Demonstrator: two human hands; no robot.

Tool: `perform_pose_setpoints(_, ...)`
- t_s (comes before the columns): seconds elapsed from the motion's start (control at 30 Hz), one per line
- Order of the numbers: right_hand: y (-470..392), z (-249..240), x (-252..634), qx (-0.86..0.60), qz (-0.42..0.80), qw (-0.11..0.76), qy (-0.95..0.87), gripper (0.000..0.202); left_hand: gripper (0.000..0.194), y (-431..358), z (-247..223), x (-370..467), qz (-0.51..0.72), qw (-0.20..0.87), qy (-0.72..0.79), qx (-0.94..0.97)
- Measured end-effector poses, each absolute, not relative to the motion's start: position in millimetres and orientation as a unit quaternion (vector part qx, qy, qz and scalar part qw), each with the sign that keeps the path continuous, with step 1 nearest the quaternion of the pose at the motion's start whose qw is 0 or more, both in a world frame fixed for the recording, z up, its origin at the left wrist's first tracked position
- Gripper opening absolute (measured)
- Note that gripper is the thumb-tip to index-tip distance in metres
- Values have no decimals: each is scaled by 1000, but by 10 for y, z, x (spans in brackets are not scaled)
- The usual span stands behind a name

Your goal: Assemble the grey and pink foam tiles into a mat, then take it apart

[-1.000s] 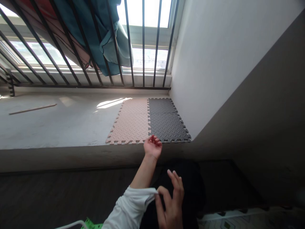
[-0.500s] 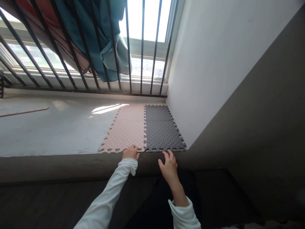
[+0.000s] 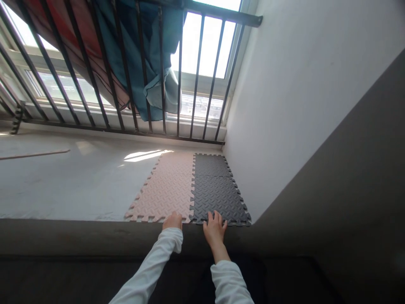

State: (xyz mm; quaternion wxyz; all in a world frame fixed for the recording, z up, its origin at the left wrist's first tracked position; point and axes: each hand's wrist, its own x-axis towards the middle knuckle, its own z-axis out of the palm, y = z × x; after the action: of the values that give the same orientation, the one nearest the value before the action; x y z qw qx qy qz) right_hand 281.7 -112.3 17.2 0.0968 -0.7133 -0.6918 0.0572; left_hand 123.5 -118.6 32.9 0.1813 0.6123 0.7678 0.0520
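Note:
Pink foam floor tiles (image 3: 171, 192) and dark grey foam floor tiles (image 3: 218, 194) lie side by side on a raised ledge, with toothed puzzle edges and a raised tread pattern. My left hand (image 3: 172, 221) is closed at the near edge of the pink tile, close to the seam; its thumb is hidden. My right hand (image 3: 215, 229) rests with spread fingers on the near edge of the dark grey tile. A seam crosses the dark grey side, so two tiles are there.
Black railing bars (image 3: 180, 84) stand behind the ledge (image 3: 79, 190), with a teal and red cloth (image 3: 136, 55) hanging beyond them. A white wall (image 3: 284, 84) borders the right. A thin pinkish strip (image 3: 38, 154) lies on the left.
My right hand has moved left and onto the dark grey tile's near edge. My left hand stays at the pink tile's edge. The camera has tilted upward a little.

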Motion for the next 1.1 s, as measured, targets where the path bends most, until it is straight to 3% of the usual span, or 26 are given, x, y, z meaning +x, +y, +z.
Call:
perform_pose_setpoints(0.2, -1113, 110, 2821, -729, 37, 125, -672, 37, 25, -1153, 346, 1256, -26, 175, 777, 605)
perform_pose_setpoints(0.5, -1105, 80, 2843, -734, 47, 131, -665, 37, 23, -1101, 313, 1253, -42, 152, 788, 596)
perform_pose_setpoints(0.87, -1086, 15, 2854, -731, 59, 118, -669, 39, 27, -993, 537, 1219, 33, 135, 801, 583)
perform_pose_setpoints(1.1, -1082, -22, 2862, -727, 56, 118, -674, 38, 27, -887, 913, 1051, 128, 49, 784, 605)
